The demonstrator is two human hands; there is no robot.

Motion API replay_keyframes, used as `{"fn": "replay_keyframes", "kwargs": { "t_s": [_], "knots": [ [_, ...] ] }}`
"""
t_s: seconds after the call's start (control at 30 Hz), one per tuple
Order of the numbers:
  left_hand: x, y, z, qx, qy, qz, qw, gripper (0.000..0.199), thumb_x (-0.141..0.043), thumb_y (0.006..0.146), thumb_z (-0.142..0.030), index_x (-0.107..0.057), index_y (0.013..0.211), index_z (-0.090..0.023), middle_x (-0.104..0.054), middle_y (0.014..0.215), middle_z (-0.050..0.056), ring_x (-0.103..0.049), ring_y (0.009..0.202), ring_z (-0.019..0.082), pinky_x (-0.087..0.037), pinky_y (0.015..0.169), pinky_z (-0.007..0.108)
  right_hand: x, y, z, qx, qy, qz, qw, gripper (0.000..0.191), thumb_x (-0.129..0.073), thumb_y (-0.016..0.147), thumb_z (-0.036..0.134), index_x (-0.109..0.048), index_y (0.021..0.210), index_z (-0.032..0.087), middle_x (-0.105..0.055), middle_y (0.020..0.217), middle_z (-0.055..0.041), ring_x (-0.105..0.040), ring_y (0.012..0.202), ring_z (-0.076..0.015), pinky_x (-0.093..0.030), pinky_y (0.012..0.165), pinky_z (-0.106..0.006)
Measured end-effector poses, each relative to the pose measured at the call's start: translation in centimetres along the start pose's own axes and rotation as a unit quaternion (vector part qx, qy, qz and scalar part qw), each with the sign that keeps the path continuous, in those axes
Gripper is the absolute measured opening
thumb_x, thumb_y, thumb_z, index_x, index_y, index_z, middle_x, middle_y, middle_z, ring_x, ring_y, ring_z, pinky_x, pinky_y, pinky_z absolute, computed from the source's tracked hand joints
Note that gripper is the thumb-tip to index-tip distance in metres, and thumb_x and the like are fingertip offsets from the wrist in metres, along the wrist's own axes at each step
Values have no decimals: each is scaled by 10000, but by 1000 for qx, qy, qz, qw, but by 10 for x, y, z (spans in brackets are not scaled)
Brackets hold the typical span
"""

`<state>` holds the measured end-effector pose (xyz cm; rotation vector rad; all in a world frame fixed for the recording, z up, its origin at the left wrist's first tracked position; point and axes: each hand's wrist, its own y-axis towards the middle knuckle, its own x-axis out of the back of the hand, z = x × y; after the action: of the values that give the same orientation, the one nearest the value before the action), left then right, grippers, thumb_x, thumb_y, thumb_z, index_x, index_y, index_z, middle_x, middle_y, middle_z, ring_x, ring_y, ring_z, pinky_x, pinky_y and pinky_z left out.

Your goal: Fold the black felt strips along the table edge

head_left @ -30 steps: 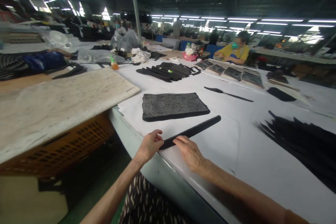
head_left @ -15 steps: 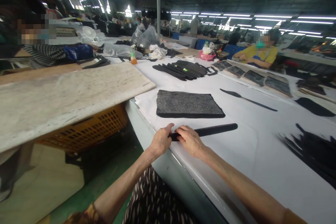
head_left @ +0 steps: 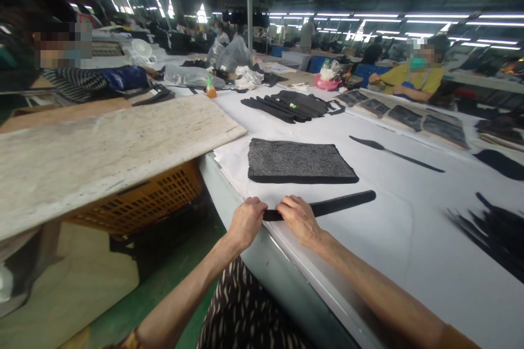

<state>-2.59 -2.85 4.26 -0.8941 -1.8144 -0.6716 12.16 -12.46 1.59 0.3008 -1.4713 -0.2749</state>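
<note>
Green floor [head_left: 164, 267] under bright tube lights [head_left: 376, 15]

This is looking like a garment workshop, on a large factory floor. Long rows of fluorescent tubes [head_left: 436, 16] are shining beneath a dark roof, and a slim post [head_left: 249, 11] is standing among the work areas. A broad, white-covered bench [head_left: 360, 283] is carrying textile pieces: a grey ribbed panel [head_left: 301, 159], a black fabric strip [head_left: 346, 204] and a fanned group of dark pieces [head_left: 286, 106]. Clear plastic bags [head_left: 235, 55] are lying farther back among heaped materials. A person in a yellow top [head_left: 429, 82] is sitting at the far side, and another in striped clothing [head_left: 76, 84] is occupying the left. A slotted orange crate [head_left: 151, 196] is resting under a worn board [head_left: 123, 147], above a green floor [head_left: 164, 283].
</note>
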Motion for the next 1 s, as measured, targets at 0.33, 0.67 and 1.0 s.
{"fn": "replay_keyframes", "kwargs": {
  "t_s": [0.33,0.67,1.0],
  "knots": [
    [-8,-14,8,-124,70,-38,989,235,-420,875,-71,-637,888,-159,-606,863,60,-522,826,205,-485,755,313,5,-9,-8,91,10,-26,995,195,-491,895,77,-649,814,157,-576,813,-48,-470,790,-183,-393,722,-297],
    [-4,-17,7,-195,122,0,973,165,-461,823,-51,-591,892,-127,-573,905,98,-480,845,242,-467,747,359,9,-11,-9,129,-42,8,991,195,-467,907,86,-638,832,143,-571,820,-54,-475,779,-191,-402,693,-309],
    [0,-14,1,-265,228,34,936,242,-372,867,-57,-581,979,-105,-570,889,113,-474,786,239,-429,721,383,20,-9,-6,164,-98,49,980,132,-485,893,96,-601,904,157,-538,837,-54,-470,780,-189,-402,656,-307]
  ]
}}
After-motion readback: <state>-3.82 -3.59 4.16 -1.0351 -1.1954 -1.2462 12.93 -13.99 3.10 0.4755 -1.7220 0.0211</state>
